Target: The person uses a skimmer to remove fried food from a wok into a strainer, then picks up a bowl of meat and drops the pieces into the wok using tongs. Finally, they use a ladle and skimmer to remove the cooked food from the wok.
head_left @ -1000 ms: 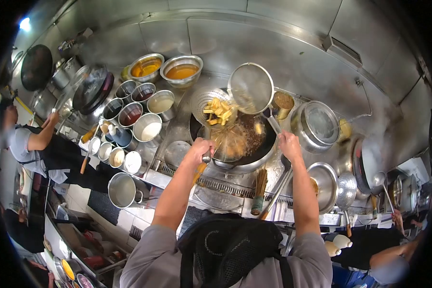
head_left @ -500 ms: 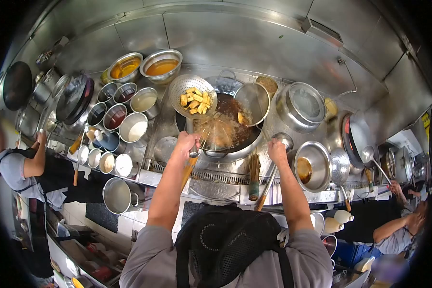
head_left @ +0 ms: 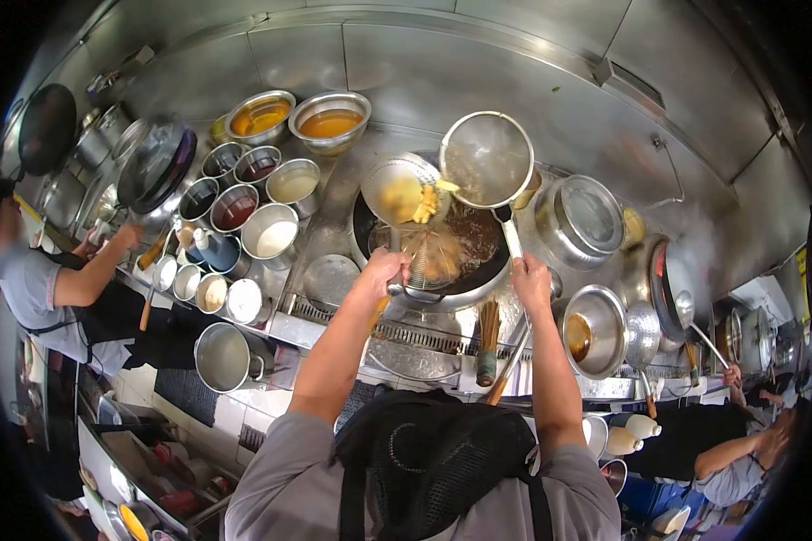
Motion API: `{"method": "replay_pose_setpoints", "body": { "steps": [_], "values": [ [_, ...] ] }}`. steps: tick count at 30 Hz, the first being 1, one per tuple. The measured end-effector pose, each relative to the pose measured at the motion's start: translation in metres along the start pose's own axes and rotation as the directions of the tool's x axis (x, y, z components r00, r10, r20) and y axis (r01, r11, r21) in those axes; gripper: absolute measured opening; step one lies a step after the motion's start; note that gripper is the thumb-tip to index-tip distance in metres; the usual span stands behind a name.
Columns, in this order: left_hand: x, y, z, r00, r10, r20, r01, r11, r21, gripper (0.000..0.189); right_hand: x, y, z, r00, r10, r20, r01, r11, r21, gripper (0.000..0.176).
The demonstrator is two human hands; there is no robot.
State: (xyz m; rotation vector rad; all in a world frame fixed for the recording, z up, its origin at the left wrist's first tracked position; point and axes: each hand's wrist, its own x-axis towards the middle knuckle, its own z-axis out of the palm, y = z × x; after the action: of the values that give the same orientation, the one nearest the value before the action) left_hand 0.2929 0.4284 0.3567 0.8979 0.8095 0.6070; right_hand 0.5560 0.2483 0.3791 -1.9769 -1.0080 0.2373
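Observation:
My left hand (head_left: 388,270) is closed round the handle of a perforated skimmer (head_left: 381,171), which tilts over the far left of a wok (head_left: 496,281). Golden fried pieces (head_left: 424,206) are bunched at its right edge, and some are blurred. From the right, my right hand (head_left: 531,279) grips the pale handle of a round mesh strainer (head_left: 487,160), held up beyond the wok. A yellow piece shows between the two tools. Dark, bubbling oil (head_left: 478,236) fills the wok. Beside my left hand, a wire skimmer (head_left: 424,243) lies over brownish food in the oil.
Metal sauce pots (head_left: 272,231) and two bowls of orange liquid (head_left: 330,123) stand left. To the right are a lidded pot (head_left: 579,221), a steel bowl (head_left: 595,331) and a bamboo brush (head_left: 488,343). Co-workers (head_left: 72,279) stand at both sides.
The mesh strainer has risen away from the wok in my right hand. The perforated skimmer has tipped, and its fried pieces have slid toward its right edge.

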Motion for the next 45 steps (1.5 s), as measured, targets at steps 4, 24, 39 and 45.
{"method": "replay_pose_setpoints", "body": {
  "steps": [4, 24, 39, 45],
  "values": [
    [0.003, -0.002, 0.001, 0.985, -0.082, 0.149, 0.093, 0.993, -0.071, 0.018, 0.012, 0.009, 0.003, 0.949, -0.223, -0.222, 0.154, 0.944, -0.291, 0.024],
    [-0.063, 0.037, -0.012, 0.992, 0.109, -0.056, -0.113, 0.991, -0.068, 0.014, 0.064, 0.023, -0.069, 0.983, 0.0, -0.185, -0.096, 0.855, -0.51, 0.044],
    [-0.13, 0.087, -0.016, 0.979, 0.196, -0.065, -0.197, 0.98, -0.019, 0.015, 0.087, -0.116, -0.051, 0.834, -0.249, 0.493, 0.551, 0.421, -0.72, 0.028],
    [-0.123, 0.083, -0.011, 0.978, 0.204, -0.037, -0.205, 0.979, -0.019, 0.012, 0.077, -0.153, -0.019, 0.908, -0.048, 0.416, 0.382, 0.505, -0.774, 0.029]
  ]
}}
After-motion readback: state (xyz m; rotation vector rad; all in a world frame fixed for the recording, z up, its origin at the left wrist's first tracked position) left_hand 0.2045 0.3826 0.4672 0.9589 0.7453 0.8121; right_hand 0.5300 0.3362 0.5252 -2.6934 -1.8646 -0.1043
